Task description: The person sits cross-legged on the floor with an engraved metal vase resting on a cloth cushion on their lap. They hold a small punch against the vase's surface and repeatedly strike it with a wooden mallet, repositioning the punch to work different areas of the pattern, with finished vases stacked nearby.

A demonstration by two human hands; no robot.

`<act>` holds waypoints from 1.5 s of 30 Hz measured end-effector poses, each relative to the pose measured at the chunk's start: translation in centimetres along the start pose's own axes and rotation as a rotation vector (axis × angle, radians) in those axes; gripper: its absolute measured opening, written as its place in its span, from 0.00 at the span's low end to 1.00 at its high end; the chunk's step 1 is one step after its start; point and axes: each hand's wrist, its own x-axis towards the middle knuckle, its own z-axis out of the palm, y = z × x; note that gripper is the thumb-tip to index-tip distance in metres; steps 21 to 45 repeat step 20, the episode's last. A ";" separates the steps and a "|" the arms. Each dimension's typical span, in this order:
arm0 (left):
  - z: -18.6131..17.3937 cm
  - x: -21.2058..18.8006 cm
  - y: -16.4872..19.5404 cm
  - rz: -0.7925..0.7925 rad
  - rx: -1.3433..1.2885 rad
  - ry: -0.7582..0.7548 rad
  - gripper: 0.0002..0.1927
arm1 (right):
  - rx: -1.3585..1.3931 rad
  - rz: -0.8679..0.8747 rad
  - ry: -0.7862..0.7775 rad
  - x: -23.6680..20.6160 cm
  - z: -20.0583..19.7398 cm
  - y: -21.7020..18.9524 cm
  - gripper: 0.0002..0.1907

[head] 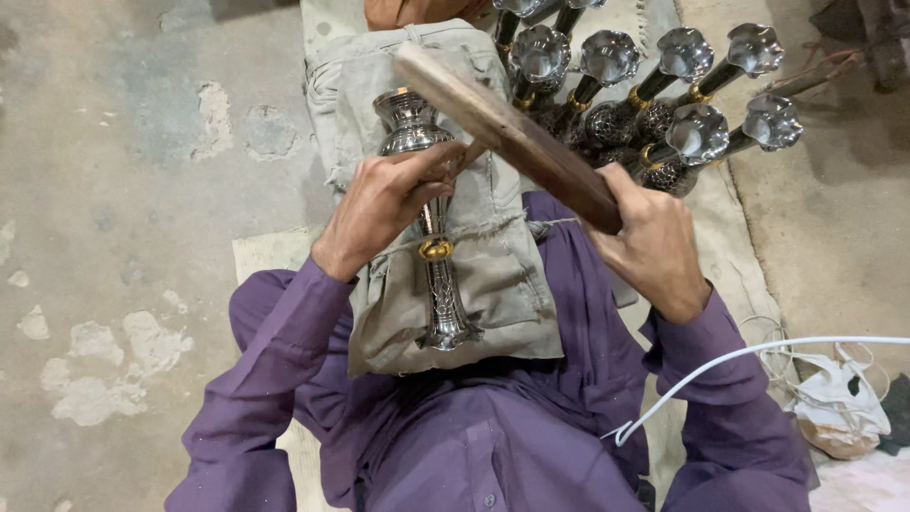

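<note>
Hammering step on an engraved silver metal vase (431, 256) with a brass collar, lying on grey cloth (493, 275) over the lap.
Left hand (384, 204) clasps its neck; right hand (654, 246) grips a flat wooden mallet (507, 133) raised above. Next blow likely needs careful aim beside the fingers.

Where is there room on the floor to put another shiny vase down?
Bare concrete floor lies left of the cloth pad and left hand. It's crowded upper right, where finished vases cluster beyond the right hand gripping the wooden bat.

Left hand (389, 201) grips metal vase (428, 218); right hand (649, 248) grips wooden bat (507, 133).
</note>
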 end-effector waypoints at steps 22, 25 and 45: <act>-1.3 2.6 0.6 0.075 0.127 -0.329 0.25 | 0.291 0.216 0.211 -6.3 7.5 1.7 0.16; -1.3 2.6 0.6 0.075 0.127 -0.329 0.25 | 0.291 0.216 0.211 -6.3 7.5 1.7 0.16; -1.3 2.6 0.6 0.075 0.127 -0.329 0.25 | 0.291 0.216 0.211 -6.3 7.5 1.7 0.16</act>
